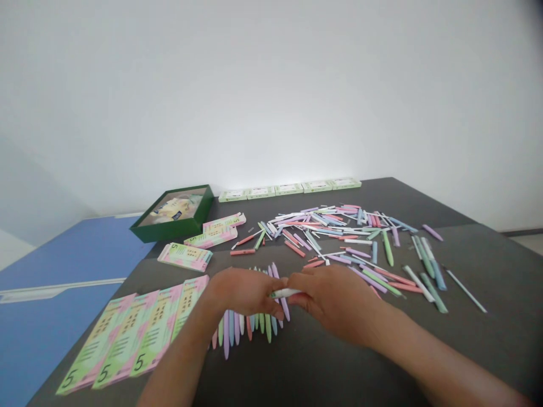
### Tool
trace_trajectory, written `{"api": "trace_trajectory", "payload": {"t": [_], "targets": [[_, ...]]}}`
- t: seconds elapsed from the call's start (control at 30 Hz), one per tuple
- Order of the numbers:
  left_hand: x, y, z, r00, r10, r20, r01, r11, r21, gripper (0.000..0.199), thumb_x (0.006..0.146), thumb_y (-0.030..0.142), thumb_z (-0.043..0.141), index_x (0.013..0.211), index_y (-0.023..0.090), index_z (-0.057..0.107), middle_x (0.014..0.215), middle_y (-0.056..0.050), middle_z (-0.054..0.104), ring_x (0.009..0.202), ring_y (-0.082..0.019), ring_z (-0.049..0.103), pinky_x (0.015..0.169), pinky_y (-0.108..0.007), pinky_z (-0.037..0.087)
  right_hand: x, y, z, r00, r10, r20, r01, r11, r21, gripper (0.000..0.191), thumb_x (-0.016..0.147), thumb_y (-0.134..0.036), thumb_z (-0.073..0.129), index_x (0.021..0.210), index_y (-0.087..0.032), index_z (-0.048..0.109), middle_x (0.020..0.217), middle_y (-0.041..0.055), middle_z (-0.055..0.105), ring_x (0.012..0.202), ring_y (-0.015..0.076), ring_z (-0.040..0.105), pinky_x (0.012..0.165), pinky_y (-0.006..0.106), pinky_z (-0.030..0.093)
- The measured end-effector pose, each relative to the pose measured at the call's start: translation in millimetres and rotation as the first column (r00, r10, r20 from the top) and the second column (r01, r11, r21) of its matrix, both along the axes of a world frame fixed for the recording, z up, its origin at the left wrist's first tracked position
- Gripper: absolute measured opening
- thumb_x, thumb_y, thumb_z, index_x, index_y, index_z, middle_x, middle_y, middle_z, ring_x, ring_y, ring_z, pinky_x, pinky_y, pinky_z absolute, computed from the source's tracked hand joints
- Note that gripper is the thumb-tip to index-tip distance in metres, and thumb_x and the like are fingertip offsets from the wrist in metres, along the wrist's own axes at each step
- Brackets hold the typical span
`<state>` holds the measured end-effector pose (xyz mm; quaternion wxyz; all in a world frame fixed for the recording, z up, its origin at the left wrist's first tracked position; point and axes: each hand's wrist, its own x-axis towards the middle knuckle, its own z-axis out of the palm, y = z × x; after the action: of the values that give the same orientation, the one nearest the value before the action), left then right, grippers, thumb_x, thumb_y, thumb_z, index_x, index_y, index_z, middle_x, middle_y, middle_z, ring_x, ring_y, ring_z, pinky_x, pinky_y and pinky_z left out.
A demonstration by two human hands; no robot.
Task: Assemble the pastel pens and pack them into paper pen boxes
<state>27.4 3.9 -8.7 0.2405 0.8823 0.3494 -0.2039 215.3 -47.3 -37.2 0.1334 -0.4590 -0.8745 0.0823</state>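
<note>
As L hand point(246, 291), R hand point(333, 294) hold pen point(285, 293), pcs point(387, 249) clutter tbl point(339, 367).

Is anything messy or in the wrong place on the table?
Yes, the pen parts look messy: they lie scattered every which way on the right. One thin stick lies off by itself. Nothing looks clearly broken.

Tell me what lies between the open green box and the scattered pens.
Two pink-and-green packs lie between the green box and the scattered pens, as the head view shows.
</note>
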Motion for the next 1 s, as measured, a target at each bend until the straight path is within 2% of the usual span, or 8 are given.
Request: {"api": "trace_trajectory", "payload": {"t": [0.1, 0.2, 0.3, 0.4, 0.6, 0.8, 0.87, 1.0], "targets": [[-18.4, 5.6, 4.5, 0.999, 0.013, 0.051, -0.015, 1.0, 0.025, 0.06, 0.088, 0.045, 0.046, 0.137, 0.013, 0.034, 0.095, -0.007, 0.068, 0.081, -0.021, 0.062, 0.065, -0.022, 0.041, 11.6, 17.5, -3.2, 0.993, -0.005, -0.118, -0.013, 0.988, -0.154, 0.022, 0.088, -0.036, 0.047, 0.08, -0.02, 0.06, 0.065, 0.0008, 0.058, 0.059, 0.014, 0.051, 0.051, 0.024, 0.027], [-30.3, 7.6, 6.4, 0.993, 0.041, 0.107, -0.039, 0.999, -0.025, 0.066, 0.089, 0.045, 0.043, 0.142, 0.011, 0.022, 0.1, -0.008, 0.067, 0.085, -0.02, 0.062, 0.068, -0.021, 0.042, 23.9, 34.2, -11.7, 0.926, 0.006, -0.377, -0.152, 0.921, -0.358, 0.027, 0.089, -0.039, 0.044, 0.077, -0.018, 0.056, 0.062, -0.0024, 0.049, 0.057, 0.0107, 0.045, 0.05, 0.021, 0.029], [-27.9, 4.7, 2.7, 0.996, 0.023, 0.091, -0.016, 0.997, -0.073, 0.068, 0.088, 0.04, 0.048, 0.142, 0.008, 0.021, 0.102, -0.009, 0.068, 0.088, -0.019, 0.062, 0.072, -0.02, 0.042, 28.5, 41.7, -22.3, 0.745, -0.075, -0.663, -0.331, 0.822, -0.463, 0.031, 0.089, -0.045, 0.043, 0.086, -0.016, 0.054, 0.062, -0.0042, 0.043, 0.054, 0.0085, 0.039, 0.048, 0.019, 0.029], [-19.8, 0.2, -3.8, 0.996, 0.023, 0.085, -0.018, 0.997, -0.069, 0.063, 0.087, 0.032, 0.05, 0.141, 0.013, 0.025, 0.097, -0.006, 0.07, 0.086, -0.018, 0.064, 0.068, -0.02, 0.043, 25.1, 41.8, -31.3, 0.552, -0.106, -0.827, -0.512, 0.74, -0.436, 0.034, 0.088, -0.048, 0.044, 0.091, -0.015, 0.051, 0.058, -0.0058, 0.041, 0.049, 0.007, 0.036, 0.046, 0.018, 0.026], [-10.4, -6.1, -7.9, 1.0, 0.017, 0.022, -0.018, 0.998, 0.053, 0.054, 0.082, 0.036, 0.055, 0.133, 0.027, 0.042, 0.09, -0.003, 0.072, 0.083, -0.023, 0.065, 0.06, -0.025, 0.045, 12.3, 37.1, -37.3, 0.41, -0.138, -0.902, -0.613, 0.69, -0.385, 0.035, 0.087, -0.047, 0.046, 0.098, -0.014, 0.05, 0.055, -0.0062, 0.045, 0.042, 0.0058, 0.035, 0.041, 0.018, 0.024], [-2.0, -7.7, -3.8, 0.999, -0.032, -0.014, 0.032, 0.999, 0.011, 0.045, 0.081, 0.03, 0.053, 0.126, 0.028, 0.05, 0.085, -0.001, 0.072, 0.073, -0.021, 0.065, 0.055, -0.022, 0.043, -12.2, 33.7, -47.3, 0.151, -0.397, -0.905, -0.709, 0.595, -0.379, 0.029, 0.079, -0.042, 0.058, 0.091, -0.017, 0.046, 0.061, -0.0053, 0.049, 0.04, 0.0053, 0.038, 0.041, 0.018, 0.026], [-0.1, -7.1, -3.2, 0.997, -0.057, -0.045, 0.059, 0.997, 0.049, 0.041, 0.081, 0.028, 0.052, 0.123, 0.027, 0.053, 0.081, -0.001, 0.071, 0.068, -0.021, 0.065, 0.051, -0.022, 0.04, -17.2, 36.2, -54.0, 0.136, -0.446, -0.884, -0.722, 0.567, -0.397, 0.027, 0.077, -0.039, 0.06, 0.086, -0.017, 0.046, 0.061, -0.0049, 0.05, 0.041, 0.0054, 0.039, 0.041, 0.019, 0.029], [1.2, -4.8, -4.6, 0.994, -0.108, -0.036, 0.109, 0.993, 0.043, 0.049, 0.082, 0.024, 0.049, 0.13, 0.026, 0.046, 0.076, -0.001, 0.071, 0.062, -0.019, 0.064, 0.05, -0.021, 0.039, -18.9, 40.1, -63.3, 0.143, -0.397, -0.907, -0.686, 0.62, -0.38, 0.026, 0.083, -0.038, 0.053, 0.099, -0.018, 0.048, 0.056, -0.0067, 0.045, 0.041, 0.0058, 0.034, 0.04, 0.018, 0.026]]}}
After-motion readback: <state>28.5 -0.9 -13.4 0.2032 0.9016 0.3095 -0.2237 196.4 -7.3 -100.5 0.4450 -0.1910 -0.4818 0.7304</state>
